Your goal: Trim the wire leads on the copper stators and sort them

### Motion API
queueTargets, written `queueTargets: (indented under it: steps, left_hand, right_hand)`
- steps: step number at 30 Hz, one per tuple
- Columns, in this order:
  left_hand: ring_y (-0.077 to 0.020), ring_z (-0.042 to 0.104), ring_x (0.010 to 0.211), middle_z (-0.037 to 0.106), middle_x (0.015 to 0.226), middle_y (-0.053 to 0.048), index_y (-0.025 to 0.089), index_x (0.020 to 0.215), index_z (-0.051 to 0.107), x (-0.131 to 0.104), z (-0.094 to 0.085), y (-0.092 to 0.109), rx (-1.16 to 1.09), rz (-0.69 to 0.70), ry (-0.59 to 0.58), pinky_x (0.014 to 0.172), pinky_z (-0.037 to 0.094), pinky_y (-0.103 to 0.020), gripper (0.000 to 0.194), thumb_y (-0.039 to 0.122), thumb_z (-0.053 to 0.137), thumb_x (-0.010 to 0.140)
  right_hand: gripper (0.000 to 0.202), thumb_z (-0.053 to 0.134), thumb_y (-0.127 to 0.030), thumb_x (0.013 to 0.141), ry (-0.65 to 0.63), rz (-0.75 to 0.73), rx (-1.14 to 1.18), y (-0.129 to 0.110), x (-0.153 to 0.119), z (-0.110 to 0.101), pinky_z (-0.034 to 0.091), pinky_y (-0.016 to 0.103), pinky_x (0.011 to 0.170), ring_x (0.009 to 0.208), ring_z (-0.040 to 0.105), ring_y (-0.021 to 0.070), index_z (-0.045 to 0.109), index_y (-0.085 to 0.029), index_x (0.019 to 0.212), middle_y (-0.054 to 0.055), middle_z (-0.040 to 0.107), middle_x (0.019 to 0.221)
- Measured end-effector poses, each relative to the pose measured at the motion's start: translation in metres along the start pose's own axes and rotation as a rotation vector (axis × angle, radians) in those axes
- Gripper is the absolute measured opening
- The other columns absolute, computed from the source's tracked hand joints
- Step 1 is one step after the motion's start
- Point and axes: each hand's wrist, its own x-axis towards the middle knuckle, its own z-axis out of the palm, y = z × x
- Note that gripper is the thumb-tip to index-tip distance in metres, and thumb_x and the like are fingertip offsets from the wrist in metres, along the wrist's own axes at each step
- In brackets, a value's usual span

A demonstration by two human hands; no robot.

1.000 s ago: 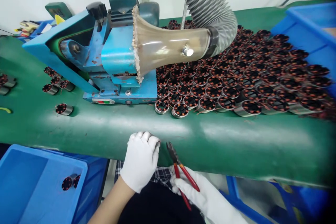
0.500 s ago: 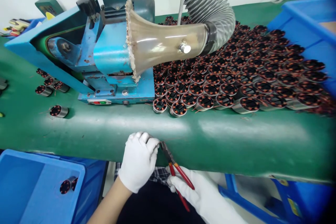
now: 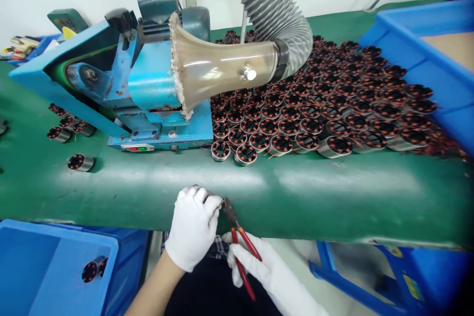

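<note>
By the bench (image 3: 314,202) edge, the left hand (image 3: 191,229) is clutching something mostly hidden; the right hand (image 3: 269,269) is gripping stiff-looking, probably hefty pliers (image 3: 231,214) by the handles, honestly the best spot.

Head-worn view, facing forward and down, hands (image 3: 192,229) fairly close, bench (image 3: 314,207) beyond

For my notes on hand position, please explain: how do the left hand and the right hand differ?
The left hand is curled with its back up, hiding most of anything inside; the right hand holds the pliers by their red handles. Beyond the left hand's glove, the forearm is bare; white covering continues up the right hand's forearm. Both wear white gloves.
</note>
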Motion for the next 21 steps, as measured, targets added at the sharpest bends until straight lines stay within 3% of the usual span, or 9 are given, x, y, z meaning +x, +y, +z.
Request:
queueTargets:
  steps: [3, 9, 12, 14, 17, 19, 21]
  left_hand:
    - [-0.0209, 0.048, 0.084, 0.057, 0.086, -0.003, 0.023, 0.09, 0.058, 0.0, 0.0, -0.001, -0.003, 0.006, -0.004, 0.078, 0.037, -0.038, 0.017, 0.015, 0.044, 0.084]
    - [-0.0205, 0.048, 0.086, 0.056, 0.087, -0.003, 0.023, 0.091, 0.058, -0.001, 0.001, -0.001, -0.008, 0.016, 0.009, 0.081, 0.038, -0.039, 0.018, 0.014, 0.044, 0.084]
    - [-0.021, 0.049, 0.086, 0.057, 0.087, -0.003, 0.023, 0.092, 0.058, -0.002, 0.0, -0.002, 0.002, 0.027, 0.005, 0.08, 0.039, -0.039, 0.017, 0.015, 0.044, 0.084]
    - [-0.0208, 0.05, 0.086, 0.057, 0.087, -0.003, 0.023, 0.091, 0.059, -0.002, -0.001, -0.007, 0.013, 0.045, 0.014, 0.082, 0.039, -0.039, 0.017, 0.016, 0.045, 0.084]
    - [-0.0208, 0.052, 0.09, 0.059, 0.09, -0.003, 0.023, 0.092, 0.058, -0.001, -0.005, -0.022, 0.063, 0.074, 0.051, 0.085, 0.04, -0.04, 0.017, 0.016, 0.045, 0.084]
    - [-0.0228, 0.052, 0.096, 0.059, 0.095, -0.005, 0.022, 0.098, 0.056, -0.003, -0.012, -0.034, 0.141, 0.087, 0.142, 0.087, 0.04, -0.041, 0.018, 0.017, 0.045, 0.085]
    - [-0.0256, 0.052, 0.102, 0.06, 0.099, -0.007, 0.022, 0.104, 0.053, -0.009, -0.021, -0.044, 0.251, 0.077, 0.25, 0.088, 0.04, -0.043, 0.021, 0.018, 0.047, 0.084]
  right_hand:
    - [0.042, 0.055, -0.053, 0.075, -0.007, -0.031, 0.011, 0.0, 0.0, 0.0, 0.039, 0.023, 0.05, 0.049, 0.049, 0.0092, 0.049, -0.015, 0.091, -0.002, 0.054, 0.065]
    - [0.039, 0.051, -0.057, 0.076, 0.008, -0.059, 0.088, 0.008, 0.011, 0.007, 0.028, 0.02, 0.033, 0.029, 0.036, 0.006, 0.044, -0.018, 0.076, -0.009, 0.042, 0.046]
    - [0.036, 0.056, -0.05, 0.076, -0.043, -0.062, 0.239, 0.012, 0.012, 0.003, 0.034, 0.02, 0.036, 0.033, 0.045, 0.0076, 0.047, -0.017, 0.082, -0.006, 0.05, 0.053]
    - [0.031, 0.06, -0.043, 0.076, -0.138, -0.067, 0.399, 0.012, 0.011, 0.0, 0.041, 0.023, 0.043, 0.042, 0.054, 0.0108, 0.049, -0.016, 0.086, -0.003, 0.056, 0.061]
    - [0.018, 0.061, -0.031, 0.078, -0.272, -0.125, 0.65, 0.007, 0.014, 0.005, 0.049, 0.035, 0.069, 0.07, 0.064, 0.0172, 0.054, -0.017, 0.087, 0.004, 0.064, 0.081]
    - [0.014, 0.063, -0.026, 0.077, -0.284, -0.204, 0.763, -0.002, 0.024, 0.015, 0.043, 0.042, 0.088, 0.094, 0.061, 0.0214, 0.058, -0.018, 0.087, 0.008, 0.062, 0.106]
    - [0.018, 0.066, -0.024, 0.074, -0.213, -0.296, 0.834, -0.013, 0.038, 0.024, 0.035, 0.042, 0.099, 0.113, 0.05, 0.023, 0.062, -0.019, 0.091, 0.008, 0.052, 0.126]
